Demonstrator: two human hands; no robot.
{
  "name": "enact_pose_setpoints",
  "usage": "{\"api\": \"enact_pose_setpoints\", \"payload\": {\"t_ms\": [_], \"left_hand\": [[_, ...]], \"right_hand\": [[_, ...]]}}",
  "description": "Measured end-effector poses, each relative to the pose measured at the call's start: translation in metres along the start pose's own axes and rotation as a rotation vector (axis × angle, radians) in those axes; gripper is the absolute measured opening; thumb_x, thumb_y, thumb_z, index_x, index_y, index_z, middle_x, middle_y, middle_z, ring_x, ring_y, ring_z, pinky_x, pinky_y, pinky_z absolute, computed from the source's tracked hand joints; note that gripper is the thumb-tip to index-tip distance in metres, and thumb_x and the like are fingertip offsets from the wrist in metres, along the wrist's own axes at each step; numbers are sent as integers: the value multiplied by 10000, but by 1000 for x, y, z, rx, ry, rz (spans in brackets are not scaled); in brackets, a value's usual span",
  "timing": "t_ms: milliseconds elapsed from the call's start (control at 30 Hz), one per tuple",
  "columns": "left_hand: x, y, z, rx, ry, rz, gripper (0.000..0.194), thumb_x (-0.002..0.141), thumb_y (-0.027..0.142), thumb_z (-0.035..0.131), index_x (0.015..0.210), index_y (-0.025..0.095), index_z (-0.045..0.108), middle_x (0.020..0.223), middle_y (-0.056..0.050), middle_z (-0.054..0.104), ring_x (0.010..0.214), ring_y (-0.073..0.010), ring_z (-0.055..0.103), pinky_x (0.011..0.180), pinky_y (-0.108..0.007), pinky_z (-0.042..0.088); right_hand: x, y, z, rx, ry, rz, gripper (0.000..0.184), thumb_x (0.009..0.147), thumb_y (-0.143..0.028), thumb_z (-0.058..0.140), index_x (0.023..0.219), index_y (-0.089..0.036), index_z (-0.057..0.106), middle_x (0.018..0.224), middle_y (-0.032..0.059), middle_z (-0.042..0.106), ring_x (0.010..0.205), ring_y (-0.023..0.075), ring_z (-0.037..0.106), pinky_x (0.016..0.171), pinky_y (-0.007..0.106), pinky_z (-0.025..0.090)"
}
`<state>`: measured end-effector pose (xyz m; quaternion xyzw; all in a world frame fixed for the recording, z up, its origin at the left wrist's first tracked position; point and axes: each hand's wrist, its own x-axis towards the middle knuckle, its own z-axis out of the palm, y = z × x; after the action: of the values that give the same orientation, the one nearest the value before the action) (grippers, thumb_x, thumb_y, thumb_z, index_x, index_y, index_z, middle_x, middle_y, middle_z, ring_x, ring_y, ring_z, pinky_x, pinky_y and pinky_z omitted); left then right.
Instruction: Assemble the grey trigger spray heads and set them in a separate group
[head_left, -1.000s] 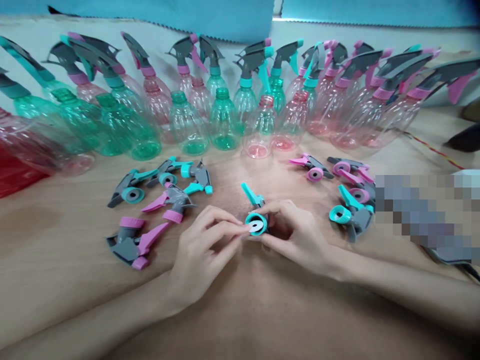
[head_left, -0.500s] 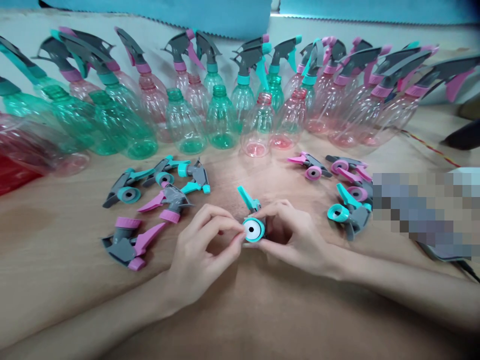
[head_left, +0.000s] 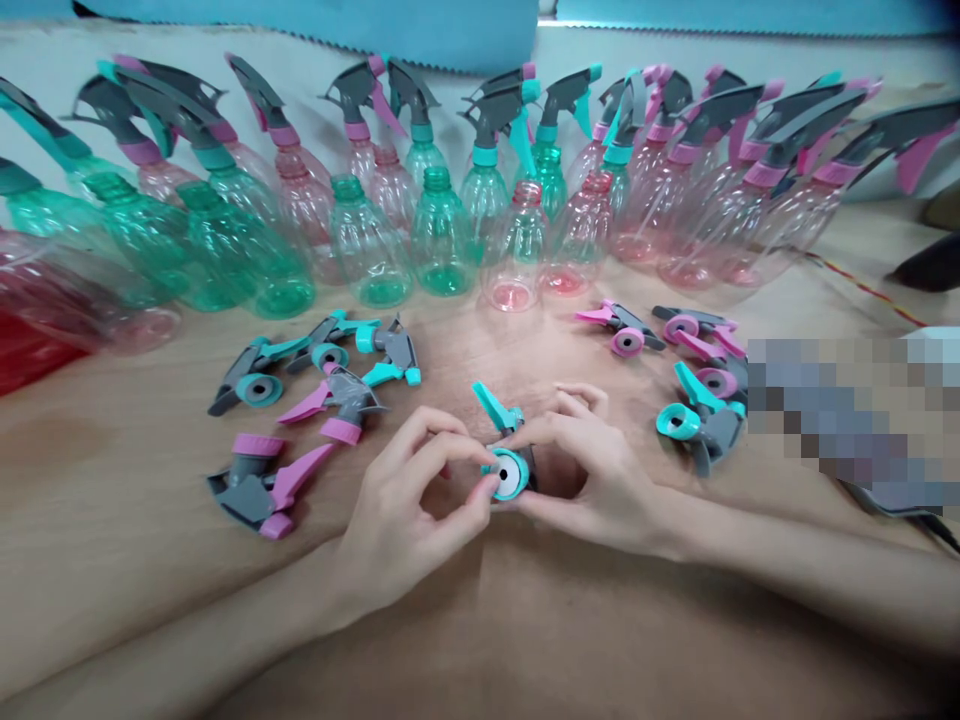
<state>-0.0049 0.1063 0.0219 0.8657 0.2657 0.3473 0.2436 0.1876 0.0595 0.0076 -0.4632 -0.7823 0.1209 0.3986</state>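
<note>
My right hand (head_left: 592, 470) grips a grey and turquoise trigger spray head (head_left: 495, 408), thumb and forefinger around its turquoise collar. The collar's opening faces me. Inside it lies a flat white washer (head_left: 508, 472) with a dark centre hole. My left hand (head_left: 420, 490) is closed in a pinch, thumb and forefinger tips at the left edge of the washer and collar rim. My right fingers hide much of the grey body.
Several loose spray heads lie left (head_left: 345, 400) and right (head_left: 701, 420) of my hands. Behind them stand several open green bottles (head_left: 442, 240), pink bottles (head_left: 517, 255) and bottles with spray heads fitted. A red item (head_left: 34, 340) is at far left, a striped cord (head_left: 862, 290) at right.
The white washer was tilted between my left fingertips at the collar; now it lies flat inside. Both hands and the spray head sit slightly lower in view.
</note>
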Motion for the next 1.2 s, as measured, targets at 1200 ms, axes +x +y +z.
{"api": "enact_pose_setpoints", "payload": {"t_ms": [1200], "left_hand": [[0,0,4,9,5,1,61,769,144,638,819,173,620,751,4,543,647,-95,534,585,-214,455]], "right_hand": [[-2,1,3,-110,91,-85,217,758,-312,682,938,-220,606,769,-31,681,805,139,597,997,435,244]]}}
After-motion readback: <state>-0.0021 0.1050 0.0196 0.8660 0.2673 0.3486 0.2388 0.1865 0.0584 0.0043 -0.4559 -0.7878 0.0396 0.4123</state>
